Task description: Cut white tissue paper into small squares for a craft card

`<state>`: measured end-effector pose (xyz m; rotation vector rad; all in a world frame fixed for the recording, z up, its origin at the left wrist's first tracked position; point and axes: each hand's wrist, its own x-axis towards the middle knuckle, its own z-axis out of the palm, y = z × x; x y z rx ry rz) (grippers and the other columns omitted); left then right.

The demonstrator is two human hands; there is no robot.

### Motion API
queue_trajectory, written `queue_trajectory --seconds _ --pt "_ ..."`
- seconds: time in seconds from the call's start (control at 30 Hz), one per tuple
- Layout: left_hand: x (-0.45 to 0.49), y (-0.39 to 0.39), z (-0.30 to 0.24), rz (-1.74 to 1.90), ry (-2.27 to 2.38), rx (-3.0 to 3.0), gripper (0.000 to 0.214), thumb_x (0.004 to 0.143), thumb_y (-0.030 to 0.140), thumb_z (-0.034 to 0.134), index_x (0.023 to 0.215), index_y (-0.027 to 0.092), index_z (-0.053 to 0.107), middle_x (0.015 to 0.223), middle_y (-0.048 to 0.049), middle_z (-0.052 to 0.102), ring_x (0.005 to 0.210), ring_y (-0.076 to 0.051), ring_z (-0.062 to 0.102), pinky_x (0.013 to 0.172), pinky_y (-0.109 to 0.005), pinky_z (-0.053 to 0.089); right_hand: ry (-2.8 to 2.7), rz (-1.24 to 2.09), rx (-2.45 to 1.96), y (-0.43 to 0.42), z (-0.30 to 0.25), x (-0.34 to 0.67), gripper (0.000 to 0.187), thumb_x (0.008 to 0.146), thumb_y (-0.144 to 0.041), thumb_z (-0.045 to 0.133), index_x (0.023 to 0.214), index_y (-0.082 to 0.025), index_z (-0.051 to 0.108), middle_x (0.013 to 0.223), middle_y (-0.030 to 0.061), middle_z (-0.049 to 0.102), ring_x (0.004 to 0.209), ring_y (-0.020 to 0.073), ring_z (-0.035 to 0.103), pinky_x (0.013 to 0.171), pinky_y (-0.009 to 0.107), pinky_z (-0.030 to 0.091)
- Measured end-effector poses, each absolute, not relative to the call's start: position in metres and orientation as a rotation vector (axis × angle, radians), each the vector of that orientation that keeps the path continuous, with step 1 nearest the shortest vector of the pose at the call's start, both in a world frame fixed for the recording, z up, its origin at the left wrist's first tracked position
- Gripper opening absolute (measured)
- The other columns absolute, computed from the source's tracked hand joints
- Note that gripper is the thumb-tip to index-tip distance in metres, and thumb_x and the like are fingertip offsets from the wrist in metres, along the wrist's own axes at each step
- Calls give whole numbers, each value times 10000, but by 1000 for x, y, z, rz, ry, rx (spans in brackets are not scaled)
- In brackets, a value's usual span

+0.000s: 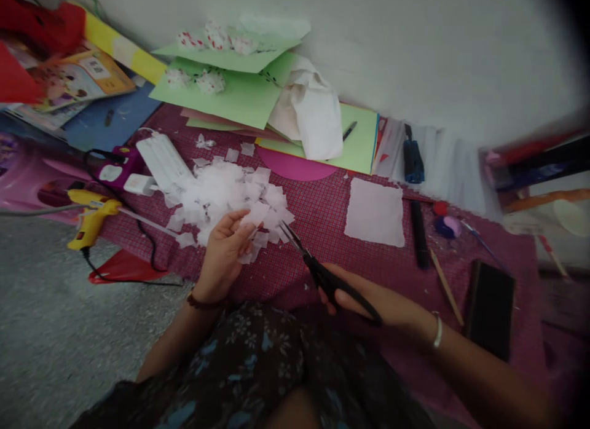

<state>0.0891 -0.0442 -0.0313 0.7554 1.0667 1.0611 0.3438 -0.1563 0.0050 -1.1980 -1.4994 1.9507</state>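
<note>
My left hand (225, 251) pinches a small piece of thin white paper (256, 215) between thumb and fingers. Below and behind it spreads a loose pile of cut white paper pieces (212, 192) on the dark red checked cloth (318, 198). In my right hand (354, 287) is a pair of scissors (329, 278) with black handles, its fingers through the loops. The blades point up and left toward the pile, their tips a little right of the held paper and slightly apart. A larger square of white paper (375, 212) lies flat to the right.
Left of the pile are a yellow glue gun (92, 217), a white power strip (165, 158) and dark cords. Green sheets (221, 97) with paper flowers lie at the back. On the right are a black marker (419, 235), a pencil (446, 284) and a dark box (491, 306).
</note>
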Motion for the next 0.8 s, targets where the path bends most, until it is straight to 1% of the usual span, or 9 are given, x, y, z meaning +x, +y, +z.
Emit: queue_trajectory --seconds 0.07,0.17,0.3,0.5,0.63,0.8 --pt "90 -46 -31 1027 1049 722 190 716 194 790 810 172 627 732 15 703 398 -10 343 393 -161 312 -1593 1883 -1285 -154 9 346 691 909 -695 500 1323 -141 487 981 78 584 834 184 548 747 315 474" --pt "90 -48 -29 1039 1028 709 184 711 184 781 734 165 600 690 39 660 412 -10 373 412 -157 341 -1652 1745 -1449 -154 12 355 678 931 -645 504 1407 -165 447 1006 84 605 878 211 570 799 355 499" --pt "94 -49 -27 1039 997 678 170 680 167 786 731 172 624 611 69 555 454 -30 450 428 -150 373 -1726 1768 -1401 -156 10 359 672 921 -612 549 1411 -161 458 1029 100 637 883 220 579 810 377 513" --pt "101 -55 -26 891 954 651 186 680 210 804 714 164 627 568 65 532 434 -32 427 396 -146 321 -1730 1855 -1321 -146 4 343 702 903 -576 586 1410 -109 456 1019 102 624 847 205 555 764 353 477" --pt "100 -56 -26 809 955 635 200 683 247 823 726 148 655 576 57 545 419 -28 412 382 -152 302 -1616 1871 -1279 -139 5 338 687 898 -585 596 1372 -103 474 953 70 584 812 176 515 719 318 443" --pt "98 -54 -28 765 900 650 165 711 265 807 745 147 697 521 60 487 411 -33 383 376 -158 280 -1424 1960 -1213 -139 6 337 703 864 -686 591 1284 -128 508 875 23 526 707 129 477 637 283 404"
